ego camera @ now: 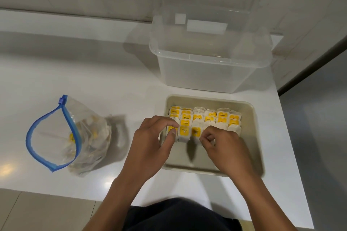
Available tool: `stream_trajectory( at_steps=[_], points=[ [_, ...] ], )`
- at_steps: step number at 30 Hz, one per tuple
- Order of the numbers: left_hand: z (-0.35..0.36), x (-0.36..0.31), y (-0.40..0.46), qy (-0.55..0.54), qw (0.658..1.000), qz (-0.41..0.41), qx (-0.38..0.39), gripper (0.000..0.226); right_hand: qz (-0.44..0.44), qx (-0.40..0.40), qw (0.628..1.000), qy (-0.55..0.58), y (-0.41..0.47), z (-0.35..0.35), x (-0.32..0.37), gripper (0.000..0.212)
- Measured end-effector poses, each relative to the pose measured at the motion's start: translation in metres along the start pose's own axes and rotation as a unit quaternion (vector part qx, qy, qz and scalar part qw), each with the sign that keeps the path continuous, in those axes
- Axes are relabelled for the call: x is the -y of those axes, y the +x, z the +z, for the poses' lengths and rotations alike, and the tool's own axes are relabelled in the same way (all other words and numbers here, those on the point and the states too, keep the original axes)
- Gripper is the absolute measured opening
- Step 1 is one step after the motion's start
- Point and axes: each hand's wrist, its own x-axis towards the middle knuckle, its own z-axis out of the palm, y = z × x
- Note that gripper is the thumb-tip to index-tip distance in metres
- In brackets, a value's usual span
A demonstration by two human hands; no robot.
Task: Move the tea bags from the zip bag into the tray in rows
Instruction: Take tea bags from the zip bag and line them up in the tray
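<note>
The tea bags (204,120) are packed in rows against the far wall of the tray (251,137), and more are left in the open zip bag (78,137) on the counter (112,80). A front bag at the left end is pinched by the left hand (152,142). The right hand (225,148) is curled over the front row — what it pinches cannot be told. If the front row is pressed unevenly, the standing bags may be tipped over and the rows disturbed.
</note>
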Motion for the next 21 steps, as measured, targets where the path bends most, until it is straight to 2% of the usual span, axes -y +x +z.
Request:
stream_trajectory(
  at_steps=[5,10,15,21],
  points=[
    [-0.016,-0.002,-0.010,-0.013,1.000,-0.017,-0.002,0.019,-0.063,-0.013,0.995,0.078,-0.007,-0.006,0.039,0.007],
    [-0.054,-0.004,-0.027,-0.064,0.995,-0.048,-0.061,0.031,-0.152,-0.035,0.976,0.150,-0.021,-0.015,0.097,0.010],
    [-0.109,0.012,-0.052,-0.019,0.991,-0.056,-0.123,0.019,-0.209,0.024,0.946,0.248,-0.041,-0.001,0.167,0.011],
    [-0.164,0.052,-0.080,0.019,0.975,-0.094,-0.199,0.021,-0.244,0.065,0.934,0.254,-0.053,0.047,0.243,0.010]
  ],
)
